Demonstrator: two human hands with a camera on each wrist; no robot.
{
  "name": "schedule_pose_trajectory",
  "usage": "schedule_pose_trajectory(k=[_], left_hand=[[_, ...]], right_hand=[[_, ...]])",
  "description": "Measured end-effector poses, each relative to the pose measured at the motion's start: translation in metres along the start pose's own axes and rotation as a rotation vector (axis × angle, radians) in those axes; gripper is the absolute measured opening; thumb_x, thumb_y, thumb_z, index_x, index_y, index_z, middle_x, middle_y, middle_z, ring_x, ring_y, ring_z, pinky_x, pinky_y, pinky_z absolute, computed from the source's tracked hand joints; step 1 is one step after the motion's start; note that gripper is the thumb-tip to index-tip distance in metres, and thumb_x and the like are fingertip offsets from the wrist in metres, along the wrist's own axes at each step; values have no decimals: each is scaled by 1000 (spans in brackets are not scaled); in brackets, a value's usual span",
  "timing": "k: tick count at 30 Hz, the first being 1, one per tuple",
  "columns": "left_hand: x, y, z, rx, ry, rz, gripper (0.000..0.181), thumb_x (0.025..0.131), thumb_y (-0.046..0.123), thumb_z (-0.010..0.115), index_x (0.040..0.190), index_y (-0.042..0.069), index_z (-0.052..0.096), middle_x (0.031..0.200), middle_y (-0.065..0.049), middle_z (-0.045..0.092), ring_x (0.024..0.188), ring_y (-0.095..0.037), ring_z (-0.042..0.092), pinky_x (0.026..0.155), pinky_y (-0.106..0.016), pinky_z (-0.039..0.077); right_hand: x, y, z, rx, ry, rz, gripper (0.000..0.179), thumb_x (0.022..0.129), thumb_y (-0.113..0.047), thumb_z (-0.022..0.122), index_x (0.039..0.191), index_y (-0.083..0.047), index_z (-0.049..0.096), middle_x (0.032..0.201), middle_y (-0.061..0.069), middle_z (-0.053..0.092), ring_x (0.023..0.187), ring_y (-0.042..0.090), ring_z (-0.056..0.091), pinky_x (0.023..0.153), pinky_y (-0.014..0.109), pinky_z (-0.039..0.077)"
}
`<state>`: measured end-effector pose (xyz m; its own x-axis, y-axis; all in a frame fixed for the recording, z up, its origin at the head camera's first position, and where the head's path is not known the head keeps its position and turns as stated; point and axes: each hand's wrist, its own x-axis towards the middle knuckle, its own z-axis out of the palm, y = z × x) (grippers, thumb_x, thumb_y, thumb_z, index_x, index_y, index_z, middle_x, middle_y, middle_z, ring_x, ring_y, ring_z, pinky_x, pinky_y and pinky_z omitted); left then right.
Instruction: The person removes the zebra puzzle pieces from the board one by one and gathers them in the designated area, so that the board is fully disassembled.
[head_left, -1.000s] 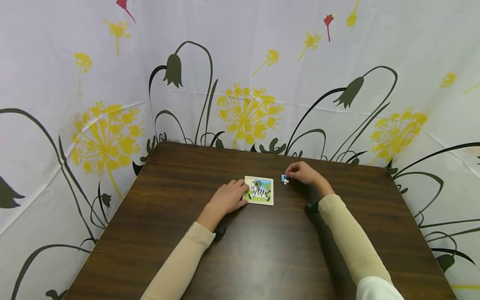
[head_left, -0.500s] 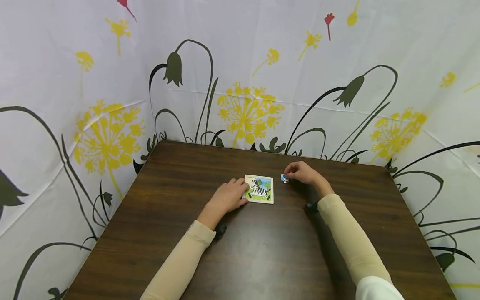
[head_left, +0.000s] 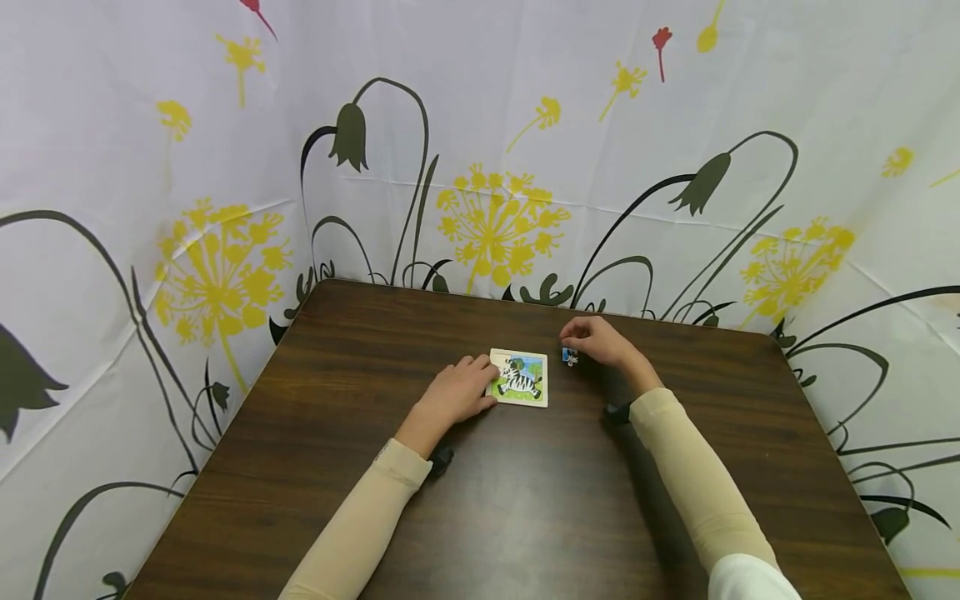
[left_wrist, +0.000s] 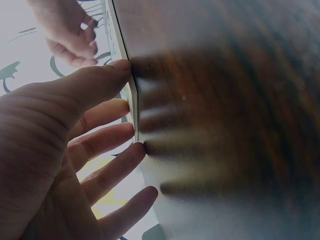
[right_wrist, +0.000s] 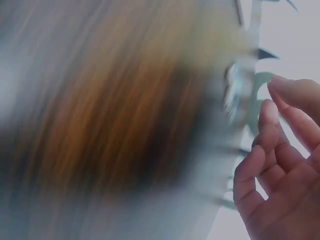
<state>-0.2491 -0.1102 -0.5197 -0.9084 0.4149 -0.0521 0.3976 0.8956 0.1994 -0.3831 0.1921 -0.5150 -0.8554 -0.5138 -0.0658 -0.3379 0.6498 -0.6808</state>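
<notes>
A small square wooden puzzle [head_left: 519, 379] with a zebra picture lies on the table in the head view. My left hand [head_left: 453, 392] rests at its left side, thumb and fingertips touching that edge. In the left wrist view the fingers [left_wrist: 112, 172] are fairly straight and spread. To the right of the puzzle lies a small blue, white and black puzzle piece or pieces [head_left: 569, 357]; how many, I cannot tell. Just above it hovers my right hand [head_left: 598, 340], fingers loosely curled. In the right wrist view, nothing shows between the thumb and fingertips.
The dark wood-grain table [head_left: 517, 508] ends at the back against a white hanging cloth [head_left: 480, 83] printed with flowers. Bare table surface surrounds the puzzle and runs toward the front.
My right hand has lifted a little and shifted left above the piece, its fingertips off it. My left hand and the zebra puzzle have stayed in place.
</notes>
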Motion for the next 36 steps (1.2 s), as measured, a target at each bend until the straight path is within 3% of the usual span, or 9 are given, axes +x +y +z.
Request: schedule_pose_trajectory(k=[3, 14, 20, 27, 32, 36], left_hand=[[0, 0, 0, -2, -5, 2, 44, 103, 40, 75, 140, 18, 64, 142, -4, 59, 130, -28, 58, 105, -53, 55], [2, 0, -3, -26, -11, -7, 44, 103, 39, 76, 139, 17, 65, 141, -5, 59, 130, -29, 57, 106, -54, 54], [2, 0, -4, -14, -17, 5, 45, 103, 39, 75, 140, 17, 64, 141, -5, 59, 131, -30, 57, 105, -54, 55], [2, 1, -5, -24, -25, 11, 47, 103, 38, 75, 143, 17, 63, 143, -6, 59, 131, -30, 57, 106, -55, 55], [1, 0, -6, 15, -35, 42, 51, 106, 37, 71, 155, 26, 60, 142, -5, 58, 127, -29, 58, 102, -53, 56], [0, 1, -8, 28, -50, 42, 48, 106, 37, 70, 154, 31, 63, 139, -5, 58, 126, -28, 58, 102, -53, 56]], right_hand=[[2, -14, 8, -4, 0, -34, 19, 105, -14, 69, 118, -2, 75, 102, 11, 73, 91, 20, 62, 81, 35, 51], [11, -55, 45, -17, -126, -109, 19, 105, -14, 68, 120, -5, 76, 98, 7, 73, 85, 17, 61, 78, 32, 51], [15, -58, 58, -14, -176, -118, 22, 103, -14, 71, 124, -8, 73, 88, 5, 68, 75, 15, 58, 69, 29, 49], [16, -57, 62, -15, -219, -106, 25, 104, -15, 72, 128, -9, 72, 90, 5, 68, 77, 15, 60, 72, 31, 50], [18, -57, 63, -2, -241, -105, 26, 104, -13, 71, 130, -9, 71, 91, 7, 68, 78, 15, 59, 72, 31, 50], [20, -58, 63, -6, -260, -109, 27, 104, -12, 72, 130, -8, 70, 91, 6, 68, 78, 15, 59, 72, 30, 50]])
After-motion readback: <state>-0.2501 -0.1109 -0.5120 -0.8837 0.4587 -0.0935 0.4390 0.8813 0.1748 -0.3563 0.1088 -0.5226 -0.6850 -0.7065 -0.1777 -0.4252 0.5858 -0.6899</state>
